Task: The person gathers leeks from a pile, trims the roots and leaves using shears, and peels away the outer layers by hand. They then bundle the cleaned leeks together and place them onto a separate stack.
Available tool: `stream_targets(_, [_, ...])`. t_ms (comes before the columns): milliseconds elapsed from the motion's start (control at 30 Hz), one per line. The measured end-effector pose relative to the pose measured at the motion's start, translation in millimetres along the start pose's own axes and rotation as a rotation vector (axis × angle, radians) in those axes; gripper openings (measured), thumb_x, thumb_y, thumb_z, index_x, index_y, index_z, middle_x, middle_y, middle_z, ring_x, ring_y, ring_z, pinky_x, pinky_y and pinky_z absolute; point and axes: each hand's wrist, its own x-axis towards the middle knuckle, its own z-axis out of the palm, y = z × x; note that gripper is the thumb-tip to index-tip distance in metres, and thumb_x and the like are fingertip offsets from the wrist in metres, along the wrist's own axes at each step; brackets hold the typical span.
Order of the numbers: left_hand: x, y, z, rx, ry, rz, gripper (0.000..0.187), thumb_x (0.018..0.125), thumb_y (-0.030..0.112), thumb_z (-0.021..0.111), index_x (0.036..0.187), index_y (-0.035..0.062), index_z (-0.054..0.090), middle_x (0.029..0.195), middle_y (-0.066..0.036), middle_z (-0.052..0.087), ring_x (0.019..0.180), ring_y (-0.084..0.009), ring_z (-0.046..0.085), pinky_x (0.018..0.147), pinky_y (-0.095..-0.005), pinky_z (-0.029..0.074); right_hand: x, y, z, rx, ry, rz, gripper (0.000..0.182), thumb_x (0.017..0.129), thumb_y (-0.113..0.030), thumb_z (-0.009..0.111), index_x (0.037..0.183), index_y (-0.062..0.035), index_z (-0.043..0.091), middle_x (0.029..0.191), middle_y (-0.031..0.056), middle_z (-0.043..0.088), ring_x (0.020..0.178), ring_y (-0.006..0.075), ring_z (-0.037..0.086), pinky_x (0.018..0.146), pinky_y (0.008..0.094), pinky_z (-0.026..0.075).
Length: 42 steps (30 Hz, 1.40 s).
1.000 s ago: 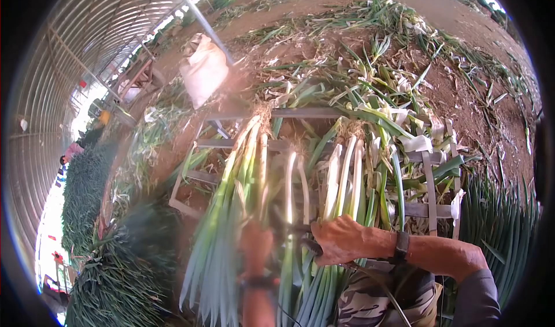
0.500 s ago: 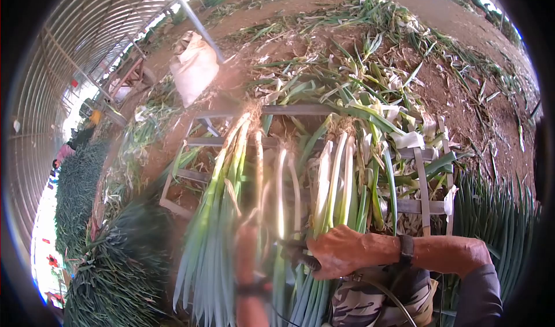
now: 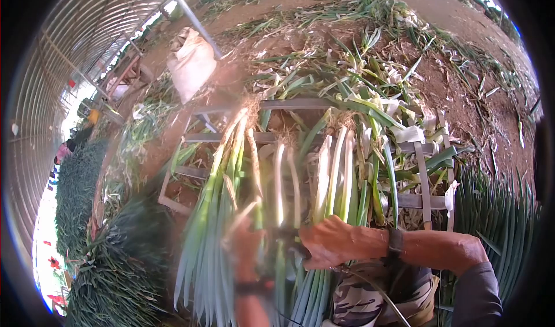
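Observation:
My right hand (image 3: 329, 241) is closed at lower centre, above the green onion stalks. A dark piece (image 3: 289, 233) shows at its fingertips, too blurred to name, and a thin pale cord or tube (image 3: 373, 286) runs from beneath the hand to the lower right. Left of it, my left hand (image 3: 245, 247) is smeared by motion and its fingers cannot be made out. A pale strip of stalk or leaf (image 3: 243, 212) sticks up from it. Long green onions (image 3: 217, 211) lie under and beside both hands, roots away from me. More white stalks (image 3: 335, 171) lie at centre right.
A metal frame (image 3: 298, 104) supports the onions. Piles of green onions (image 3: 121, 263) stand at left and right (image 3: 503, 217). Stripped leaves (image 3: 381, 73) litter the soil beyond. A pale sack (image 3: 192, 67) stands by a metal pole (image 3: 193, 18).
My right hand has moved slightly up and left, closer to my left hand. The left hand has moved little and stays blurred; the pale strip above it now leans more to the side.

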Motion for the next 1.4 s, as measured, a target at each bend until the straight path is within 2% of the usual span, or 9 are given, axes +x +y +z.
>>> stream_targets(100, [-6,15,2,0.147,0.054,0.026,0.050,0.070,0.010,0.076,0.115,-0.0056,0.062,0.101,-0.013,0.068,0.093,-0.0224,0.065,0.084,-0.0357,0.052,12,4,-8,-0.054,-0.124,0.142,0.032,0.078,-0.024,0.062,0.097,-0.0016,0.074,0.072,0.0136,0.068,0.062,0.0308,0.069,0.053,0.0433,0.055])
stream_targets(433, [-12,46,-12,0.227,-0.025,0.193,0.034,0.075,0.021,0.068,0.095,-0.0055,0.061,0.086,-0.024,0.065,0.082,-0.0345,0.064,0.076,-0.0428,0.049,26,29,-1,-0.023,-0.035,0.194,0.030,0.072,-0.027,0.062,0.074,0.0019,0.071,0.069,0.0117,0.067,0.058,0.0262,0.066,0.048,0.0393,0.053])
stream_targets(567, [-40,85,-32,0.180,-0.218,0.003,0.035,0.076,0.023,0.067,0.096,-0.0040,0.063,0.088,-0.025,0.067,0.083,-0.0392,0.064,0.077,-0.0450,0.049,29,35,3,-0.005,-0.007,0.209,0.032,0.072,-0.027,0.062,0.075,0.0030,0.070,0.070,0.0130,0.067,0.057,0.0253,0.065,0.046,0.0386,0.051])
stream_targets(667, [-51,64,-29,0.332,-0.185,0.156,0.038,0.077,0.027,0.066,0.100,-0.0028,0.064,0.090,-0.026,0.067,0.084,-0.0385,0.065,0.078,-0.0462,0.049,29,35,3,-0.022,-0.015,0.226,0.032,0.072,-0.028,0.061,0.076,0.0034,0.070,0.072,0.0136,0.067,0.057,0.0244,0.064,0.045,0.0383,0.051])
stream_targets(900, [-75,116,-53,0.090,-0.317,-0.170,0.037,0.082,0.030,0.063,0.103,-0.0006,0.064,0.092,-0.023,0.066,0.087,-0.0378,0.064,0.079,-0.0464,0.048,24,21,-13,-0.012,-0.111,0.205,0.030,0.076,-0.026,0.059,0.081,0.0012,0.070,0.072,0.0117,0.067,0.057,0.0235,0.064,0.046,0.0358,0.052])
stream_targets(1000, [-76,81,-51,0.120,-0.298,-0.067,0.037,0.083,0.030,0.064,0.103,-0.0004,0.064,0.090,-0.021,0.064,0.085,-0.0372,0.062,0.078,-0.0451,0.048,25,23,8,-0.063,-0.132,0.141,0.026,0.077,-0.023,0.058,0.081,-0.0013,0.071,0.070,0.0109,0.065,0.056,0.0198,0.063,0.045,0.0346,0.049])
stream_targets(1200, [-81,93,-61,0.080,-0.313,-0.233,0.035,0.083,0.026,0.065,0.107,0.0005,0.065,0.096,-0.015,0.065,0.091,-0.0231,0.062,0.080,-0.0373,0.048,40,35,19,-0.082,-0.095,0.141,0.036,0.080,-0.024,0.063,0.106,0.0015,0.064,0.060,0.0083,0.059,0.040,0.0159,0.048,0.031,0.0317,0.039])
stream_targets(1300, [-89,97,-64,-0.032,-0.306,-0.169,0.037,0.084,0.021,0.064,0.115,0.0001,0.064,0.100,-0.009,0.065,0.094,-0.0168,0.060,0.083,-0.0327,0.048,38,23,0,-0.082,-0.105,0.218,0.021,0.078,-0.023,0.057,0.078,-0.0045,0.067,0.065,0.0057,0.057,0.048,0.0125,0.045,0.038,0.0301,0.036])
stream_targets(1400, [-91,107,-66,0.022,-0.350,-0.220,0.039,0.085,0.019,0.064,0.119,-0.0006,0.063,0.102,-0.004,0.064,0.094,-0.0168,0.059,0.084,-0.0313,0.048,42,28,13,-0.099,-0.042,0.184,0.022,0.078,-0.025,0.058,0.079,-0.0047,0.067,0.062,0.0052,0.054,0.046,0.0140,0.043,0.038,0.0311,0.036])
